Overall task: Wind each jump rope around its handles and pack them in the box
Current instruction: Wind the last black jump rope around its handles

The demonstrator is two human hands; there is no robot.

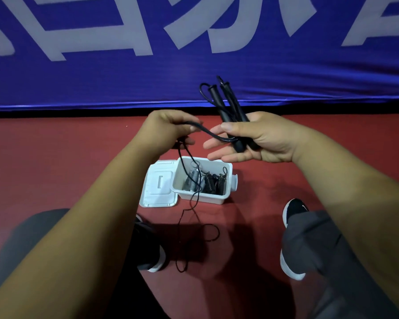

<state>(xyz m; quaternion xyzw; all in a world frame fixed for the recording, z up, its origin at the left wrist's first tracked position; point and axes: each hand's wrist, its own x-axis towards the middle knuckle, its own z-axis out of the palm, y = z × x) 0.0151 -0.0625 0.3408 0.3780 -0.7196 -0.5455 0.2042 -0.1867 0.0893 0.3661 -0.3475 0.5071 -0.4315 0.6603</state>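
Observation:
My right hand (251, 139) holds the two black jump rope handles (228, 107) side by side, thumb pressed over them, fingers stretched out below. The handles point up and away. The black rope (211, 133) runs from the handles across to my left hand (168, 128), which pinches it. From there the rope hangs down past the box and lies in loose loops (194, 229) on the red floor. The white box (224, 196) stands open on the floor below my hands, with several wound black ropes (207, 183) inside.
The box's hinged lid (158, 187) lies flat open to its left. A blue banner with white letters (194, 54) runs along the wall behind. My black shoes (294, 209) with white soles and grey trouser legs flank the rope on the red floor (55, 157).

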